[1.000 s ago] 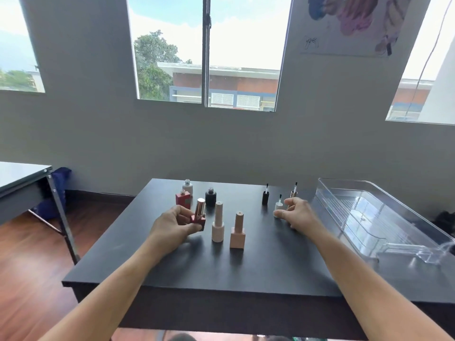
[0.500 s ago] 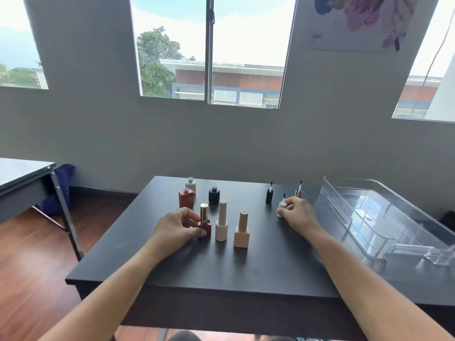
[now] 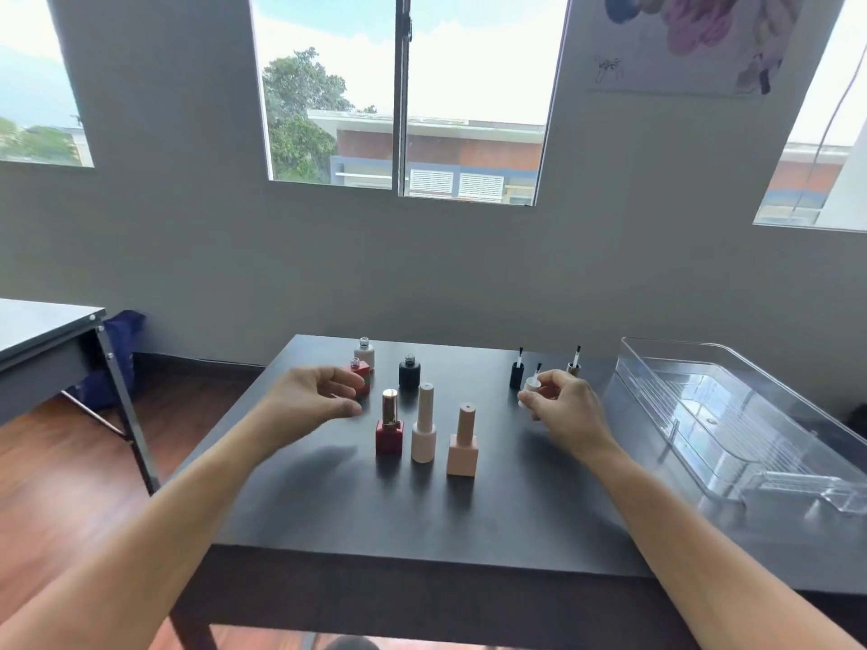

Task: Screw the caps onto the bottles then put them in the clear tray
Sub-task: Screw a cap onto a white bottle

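Right hand (image 3: 565, 412) pinched a small white brush cap (image 3: 531, 386), just beside a black upright cap (image 3: 516, 375) on the dark table (image 3: 516, 518). Left hand (image 3: 312, 398) hovered loosely curled, holding nothing, near the uncapped red square bottle (image 3: 361, 370). Three tall capped bottles (image 3: 423, 429) stood between; reaching across could topple them. Clear plastic tray (image 3: 732, 429) sat right.

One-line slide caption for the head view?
Right hand pinches a small white brush cap, left hand hovers empty beside three capped bottles on the dark table; clear plastic tray holds no bottles.
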A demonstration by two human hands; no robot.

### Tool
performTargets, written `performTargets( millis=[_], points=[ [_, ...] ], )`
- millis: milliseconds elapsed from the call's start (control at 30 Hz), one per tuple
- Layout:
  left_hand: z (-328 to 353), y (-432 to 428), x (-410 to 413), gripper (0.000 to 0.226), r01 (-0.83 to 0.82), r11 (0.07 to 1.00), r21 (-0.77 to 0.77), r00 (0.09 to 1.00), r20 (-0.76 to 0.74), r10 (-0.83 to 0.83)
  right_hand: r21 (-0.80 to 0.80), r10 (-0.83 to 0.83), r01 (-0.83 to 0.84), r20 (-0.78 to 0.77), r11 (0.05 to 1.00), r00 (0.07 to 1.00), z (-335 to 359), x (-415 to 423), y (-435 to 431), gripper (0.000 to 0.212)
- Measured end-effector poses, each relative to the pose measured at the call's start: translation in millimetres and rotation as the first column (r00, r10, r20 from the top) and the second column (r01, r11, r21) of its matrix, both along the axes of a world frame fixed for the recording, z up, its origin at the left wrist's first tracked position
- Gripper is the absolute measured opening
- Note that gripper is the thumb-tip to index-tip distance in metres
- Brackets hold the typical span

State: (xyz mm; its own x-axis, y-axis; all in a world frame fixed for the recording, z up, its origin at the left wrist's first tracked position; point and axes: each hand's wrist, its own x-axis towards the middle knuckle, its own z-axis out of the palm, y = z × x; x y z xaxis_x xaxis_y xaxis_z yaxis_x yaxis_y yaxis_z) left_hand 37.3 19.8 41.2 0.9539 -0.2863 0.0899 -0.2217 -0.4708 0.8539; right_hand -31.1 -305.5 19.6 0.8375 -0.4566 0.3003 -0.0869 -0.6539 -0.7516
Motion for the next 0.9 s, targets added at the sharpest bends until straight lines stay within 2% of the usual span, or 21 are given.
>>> performTargets(
  millis=[133,233,300,400,533,667,733,900],
  points=[
    [11.8,-1.3,40.6,0.012,-0.117,0.991,-0.06,0.988,0.096,0.122,0.035,0.075,-0.078,0.062,0.996,0.995,4.5,-0.4,12.6,0.007],
    [14.5,-6.9,75.8,0.015,-0.185,0.981,-0.062,0.971,0.14,0.192,0.058,0.122,-0.127,0.085,0.99,0.989,9.2,0.1,20.6,0.017],
    [14.3,-11.3,97.6,0.022,-0.187,0.982,-0.023,0.976,0.112,0.188,0.077,0.137,-0.144,0.09,0.987,0.986,10.6,2.3,22.3,0.019],
    [8.8,-16.5,122.6,0.033,-0.111,0.994,0.014,0.993,-0.024,0.112,0.105,0.15,-0.16,0.094,0.982,0.984,10.2,5.7,22.7,0.016],
    [0.6,-21.5,140.4,0.024,-0.047,0.994,0.098,0.984,-0.164,0.063,0.132,0.156,-0.166,0.083,0.977,0.984,8.1,10.0,21.2,0.006],
    [-1.1,-26.8,148.3,0.037,-0.011,0.992,0.127,0.983,-0.182,0.035,0.163,0.156,-0.165,0.069,0.973,0.985,5.6,13.5,21.5,0.007],
    [-0.8,-32.1,148.1,0.035,-0.005,0.991,0.135,0.983,-0.181,0.029,0.167,0.157,-0.166,0.068,0.972,0.985,4.9,14.0,21.5,0.007],
    [-1.7,-26.4,142.2,0.049,-0.083,0.989,0.123,0.99,-0.102,0.096,0.182,0.169,-0.181,0.08,0.966,0.982,4.7,13.6,26.0,0.011]
  ],
)
